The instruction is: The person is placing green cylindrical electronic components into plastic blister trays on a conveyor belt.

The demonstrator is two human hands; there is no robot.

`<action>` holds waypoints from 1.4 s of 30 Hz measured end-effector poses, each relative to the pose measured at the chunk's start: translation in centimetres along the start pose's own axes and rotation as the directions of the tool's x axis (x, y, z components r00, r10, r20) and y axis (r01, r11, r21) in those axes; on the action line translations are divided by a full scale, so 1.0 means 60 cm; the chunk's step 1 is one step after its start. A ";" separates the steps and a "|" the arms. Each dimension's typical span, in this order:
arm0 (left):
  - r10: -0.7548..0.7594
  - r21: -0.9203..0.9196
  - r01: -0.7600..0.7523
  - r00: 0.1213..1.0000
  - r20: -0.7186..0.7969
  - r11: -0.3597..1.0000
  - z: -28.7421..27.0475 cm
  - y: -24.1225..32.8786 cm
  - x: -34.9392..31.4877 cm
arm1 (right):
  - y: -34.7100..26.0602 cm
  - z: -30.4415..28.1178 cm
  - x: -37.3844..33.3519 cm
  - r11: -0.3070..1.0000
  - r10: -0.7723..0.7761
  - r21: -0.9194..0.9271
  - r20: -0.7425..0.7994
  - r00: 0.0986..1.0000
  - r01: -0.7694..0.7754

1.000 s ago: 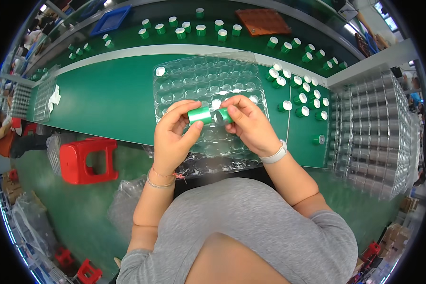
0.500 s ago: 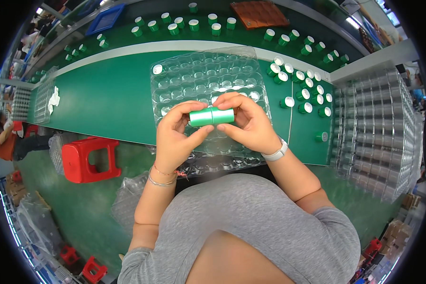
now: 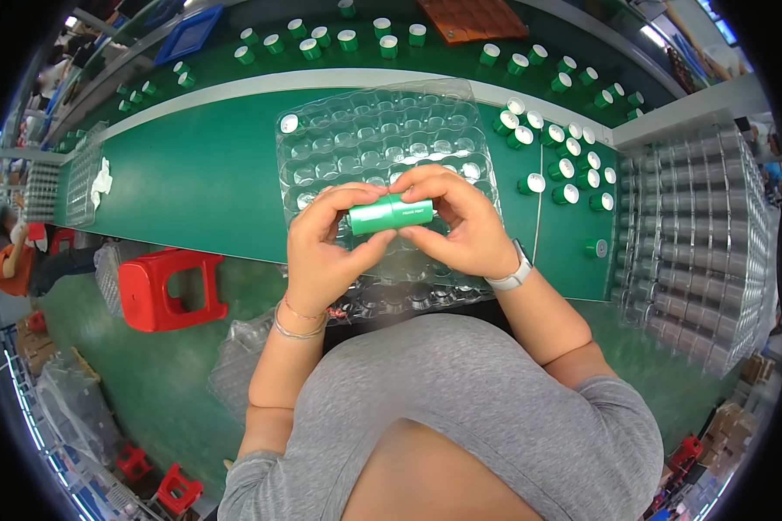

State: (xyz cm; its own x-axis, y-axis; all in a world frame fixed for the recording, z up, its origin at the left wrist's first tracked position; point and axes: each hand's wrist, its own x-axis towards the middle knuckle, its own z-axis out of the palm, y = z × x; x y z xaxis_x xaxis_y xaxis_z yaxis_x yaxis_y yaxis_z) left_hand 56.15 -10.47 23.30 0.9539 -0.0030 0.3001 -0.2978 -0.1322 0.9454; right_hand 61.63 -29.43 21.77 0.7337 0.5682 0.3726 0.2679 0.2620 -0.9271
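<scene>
Between my two hands lies a small green cylindrical container (image 3: 391, 215), held sideways, with a seam round its middle. My left hand (image 3: 332, 227) pinches its left end between thumb and fingers. The right end is gripped the same way by my right hand (image 3: 460, 219). Below the hands, a clear plastic tray (image 3: 365, 130) with rows of round pockets rests on the green table. One white-topped piece (image 3: 289, 123) sits in its far left corner pocket, and a few other pockets near my hands show white too.
Right of the tray stands a group of green containers with white tops (image 3: 565, 194); several more line the far shelf (image 3: 347, 40). Stacked clear trays (image 3: 686, 243) rise at the right. An orange-brown tray (image 3: 473, 21) and a blue tray (image 3: 187, 36) lie at the back. A red stool (image 3: 169, 289) stands on the left.
The green container has turned about its long axis, so small white print now shows on its right half. Both hands keep their hold in nearly the same place.
</scene>
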 end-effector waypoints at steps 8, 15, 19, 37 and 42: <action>-0.126 -0.185 0.116 0.991 -0.045 0.976 0.011 0.005 0.002 | -0.011 -0.011 0.001 0.991 0.083 -0.106 0.006 0.996 -0.082; -0.195 -0.143 0.188 0.980 -0.039 0.972 -0.005 -0.008 -0.007 | -0.048 -0.076 -0.070 0.654 0.142 -0.690 -0.290 0.946 -0.310; -0.203 -0.105 0.200 0.979 -0.027 0.974 0.000 -0.014 0.000 | -0.047 -0.127 -0.134 0.368 0.232 -0.811 -0.393 0.890 -0.454; -0.198 -0.050 0.196 0.979 -0.042 0.979 -0.017 -0.007 -0.016 | -0.011 -0.322 0.057 0.171 -0.001 -0.885 -0.439 0.899 -0.432; -0.202 0.007 0.203 0.975 -0.091 0.979 -0.035 0.001 -0.035 | 0.084 -0.401 0.154 -0.069 0.135 -0.830 -0.558 0.819 -0.554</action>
State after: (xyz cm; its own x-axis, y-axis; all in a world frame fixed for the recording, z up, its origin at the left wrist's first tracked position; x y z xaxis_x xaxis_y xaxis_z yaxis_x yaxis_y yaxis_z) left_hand 54.05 -8.38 22.99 0.9870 0.1137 0.1136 -0.0977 -0.1369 0.9857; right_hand 84.79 -41.62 19.56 0.9852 0.0656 0.1582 0.0934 -0.9801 -0.1754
